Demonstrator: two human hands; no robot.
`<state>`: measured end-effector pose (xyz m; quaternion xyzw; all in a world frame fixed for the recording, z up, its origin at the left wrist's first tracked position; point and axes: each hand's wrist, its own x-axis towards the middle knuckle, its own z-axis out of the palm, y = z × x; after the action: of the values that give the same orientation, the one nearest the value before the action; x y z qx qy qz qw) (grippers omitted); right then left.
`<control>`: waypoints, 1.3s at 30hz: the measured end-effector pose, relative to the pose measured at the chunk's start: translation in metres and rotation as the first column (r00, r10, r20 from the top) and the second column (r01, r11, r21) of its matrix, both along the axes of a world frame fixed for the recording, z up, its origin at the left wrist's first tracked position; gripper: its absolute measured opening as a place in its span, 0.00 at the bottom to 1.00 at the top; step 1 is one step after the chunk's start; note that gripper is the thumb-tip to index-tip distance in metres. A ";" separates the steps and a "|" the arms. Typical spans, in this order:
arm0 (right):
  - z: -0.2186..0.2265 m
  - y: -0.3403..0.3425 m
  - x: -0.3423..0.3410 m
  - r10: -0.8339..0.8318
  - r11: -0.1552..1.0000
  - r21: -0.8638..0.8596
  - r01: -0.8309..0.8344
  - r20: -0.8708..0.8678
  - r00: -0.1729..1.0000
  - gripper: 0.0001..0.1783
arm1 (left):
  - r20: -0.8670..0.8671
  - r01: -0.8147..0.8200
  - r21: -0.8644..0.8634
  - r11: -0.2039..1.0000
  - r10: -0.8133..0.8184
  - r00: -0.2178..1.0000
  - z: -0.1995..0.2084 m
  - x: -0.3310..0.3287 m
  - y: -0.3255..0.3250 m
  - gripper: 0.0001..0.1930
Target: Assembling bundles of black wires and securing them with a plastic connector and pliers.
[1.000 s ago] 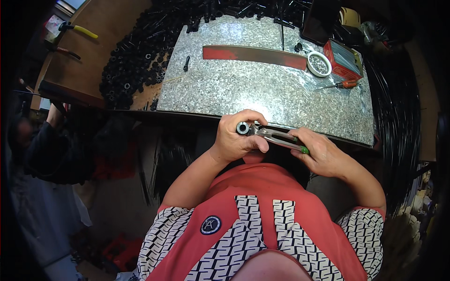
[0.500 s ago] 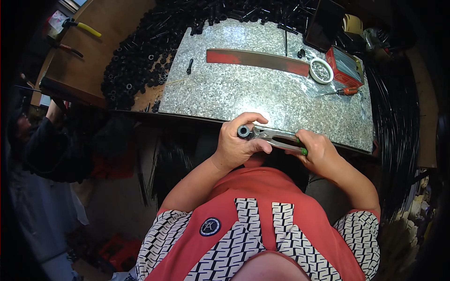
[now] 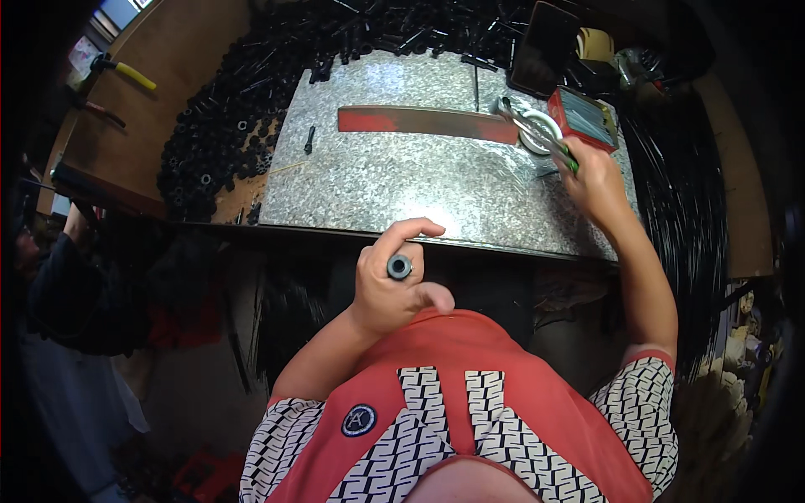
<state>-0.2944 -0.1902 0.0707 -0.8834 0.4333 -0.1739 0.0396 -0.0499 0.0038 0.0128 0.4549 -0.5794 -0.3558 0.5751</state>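
Observation:
My left hand point(image 3: 375, 289) is curled around a dark tubular part point(image 3: 399, 267), whose round hollow end faces up. Its thumb and forefinger stand apart beyond the tube, off the near edge of the table. Farther right, my right hand point(image 3: 597, 183) grips a pair of pliers point(image 3: 549, 141) by their green-tipped handles. The metal jaws reach across a small white bowl point(image 3: 556, 126) and partly cover it. Whether the jaws touch anything is too small to tell.
A red and grey flat bar point(image 3: 419, 121) lies across the speckled tabletop point(image 3: 377, 189). Heaped black parts point(image 3: 226, 126) line the left and far sides. Beside the bowl sits a red box point(image 3: 583, 117). Long black strands point(image 3: 675, 193) hang at the right. Yellow-handled pliers point(image 3: 134, 75) are at the far left.
My right hand has carried the pliers away from the tube, up and right to the bowl. My left hand keeps the tube and appears slightly lower and farther left. The whole view has shifted somewhat.

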 end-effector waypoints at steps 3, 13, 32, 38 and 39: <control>0.003 -0.030 0.007 -0.084 0.995 0.035 0.092 -0.182 0.980 0.09 | -0.022 0.044 -0.034 0.998 -0.045 0.999 0.012 -0.002 0.005 0.46; -0.013 -0.068 0.036 0.003 0.998 -0.050 -0.028 -0.437 0.899 0.08 | -0.008 -0.009 -0.016 1.000 0.009 1.000 0.014 -0.003 0.009 0.49; -0.004 -0.012 0.047 -0.057 0.970 0.244 -0.022 0.311 0.949 0.10 | -0.028 -0.042 0.042 0.998 0.043 0.999 0.005 -0.003 -0.002 0.48; -0.012 0.091 0.076 -0.124 0.564 0.609 -0.557 0.729 0.673 0.10 | -0.046 -0.089 0.077 0.993 0.093 0.995 0.005 -0.009 -0.007 0.52; -0.013 0.100 0.079 -0.052 0.588 0.568 -0.576 0.737 0.673 0.08 | -0.101 -0.103 0.030 0.994 0.106 0.989 0.001 -0.011 -0.008 0.47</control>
<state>-0.2150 -0.0900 0.0575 -0.7048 0.2674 -0.2779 0.5954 -0.0613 -0.0046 0.0139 0.4729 -0.5200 -0.3552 0.6163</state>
